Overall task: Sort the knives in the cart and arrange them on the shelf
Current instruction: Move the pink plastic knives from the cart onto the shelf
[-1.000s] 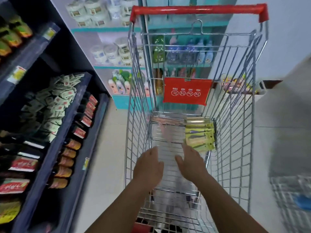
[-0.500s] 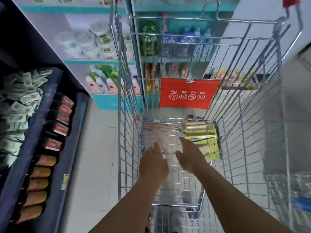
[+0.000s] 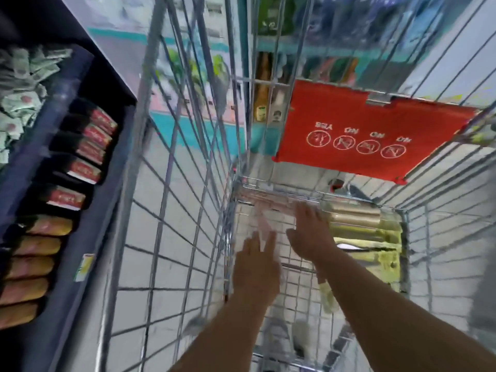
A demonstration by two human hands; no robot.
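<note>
Both my hands reach deep into the wire cart (image 3: 171, 237). At its far right end lies a stack of yellow-green knife packs (image 3: 373, 237). A clear pack with a pinkish knife (image 3: 268, 204) lies along the far end to their left. My right hand (image 3: 311, 234) is stretched out with straight fingers, its tips at the far end between the two, beside the yellow-green packs. My left hand (image 3: 256, 267) hovers flat over the cart floor, fingers straight, holding nothing. The picture is blurred, so contact is unclear.
A red flap (image 3: 375, 135) with white symbols hangs on the cart's far wall. On the left, a dark shelf (image 3: 64, 237) holds rows of dark bottles (image 3: 80, 149) and small green-white sachets (image 3: 21, 84). Teal shelves (image 3: 188, 130) with goods stand beyond the cart.
The view has dipped down into the cart. Both hands have reached farther in; the right hand has gone to the far end by the knife packs.
</note>
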